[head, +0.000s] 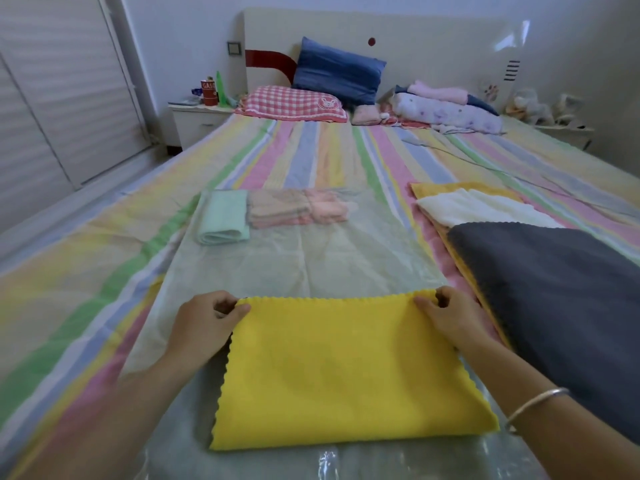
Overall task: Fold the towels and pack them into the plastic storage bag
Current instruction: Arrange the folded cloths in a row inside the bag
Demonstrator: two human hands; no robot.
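A yellow towel (346, 372) with scalloped edges lies folded over on top of the clear plastic storage bag (311, 265) on the bed. My left hand (204, 323) pinches its far left corner and my right hand (450, 313) pinches its far right corner. Inside the bag's far end lie three folded towels: a mint green one (223, 216), a striped beige one (277, 211) and a pink one (329, 207). To the right lies a stack of unfolded towels: dark grey (554, 299) on top, white (478, 209) and another yellow one (429, 188) beneath.
The bed has a striped pastel sheet (86, 271). Pillows (294, 102) and folded bedding (450, 109) sit at the headboard. A nightstand (197, 119) with bottles stands at the far left, beside a wardrobe (52, 98).
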